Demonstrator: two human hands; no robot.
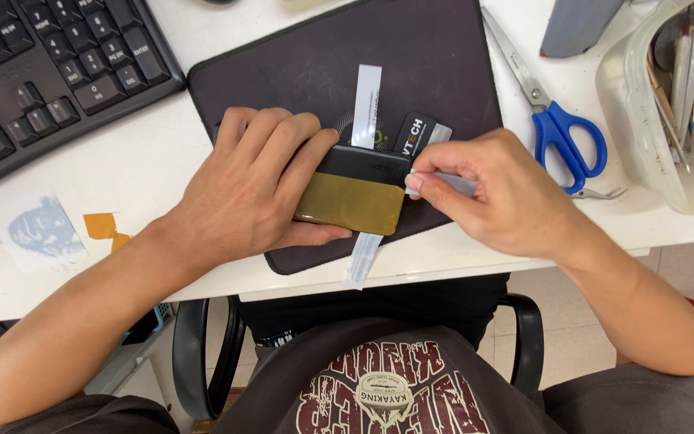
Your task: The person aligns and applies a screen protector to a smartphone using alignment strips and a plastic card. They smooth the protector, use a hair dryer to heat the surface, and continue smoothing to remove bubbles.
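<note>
Black at its top band and olive-gold across the rest, the phone lies face down near the front edge of the dark mouse mat, its glossy back catching a little light. Your left hand lies over the phone's left end, fingers curled across the top edge and thumb pressed along the lower edge, so it is pinned flat to the mat. Your right hand sits just right of the phone, thumb and forefinger pinched shut on a small pale film tab that meets the phone's right edge. A long pale liner strip runs under the phone, sticking out above it and again below it past the mat's front edge. A small black card peeks out just behind the phone's upper right corner. Further right of the phone, off the mat, lie blue-handled scissors, and beyond them a clear plastic tub of tools. Up to the left of the phone sits a black keyboard.
</note>
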